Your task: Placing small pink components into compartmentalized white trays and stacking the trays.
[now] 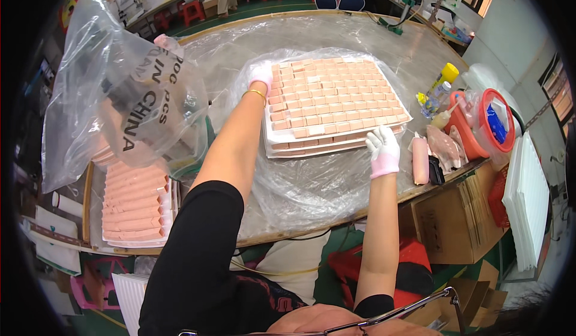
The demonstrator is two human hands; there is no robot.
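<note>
Before me on the table lies a stack of white trays (336, 133), whose top one bears rows of small peach-coloured blocks (333, 90). Clear plastic sheeting (306, 189) spreads under and around the stack. My left hand (261, 75), in a white glove with a pink cuff, is at the stack's far left edge; its fingers are too unclear to read. By the near right corner is my right hand (383, 151), gloved alike, fingers stretched and apart, the tips close to the tray edge. Whether they touch it I cannot tell.
A large clear printed bag (129, 90) stands at left, above more trays of pink pieces (133, 201). At right are a yellow-capped can (444, 77), a pink bottle (420, 159) and a red-rimmed tub (510, 120). Cardboard boxes (450, 222) stand below the table's right edge.
</note>
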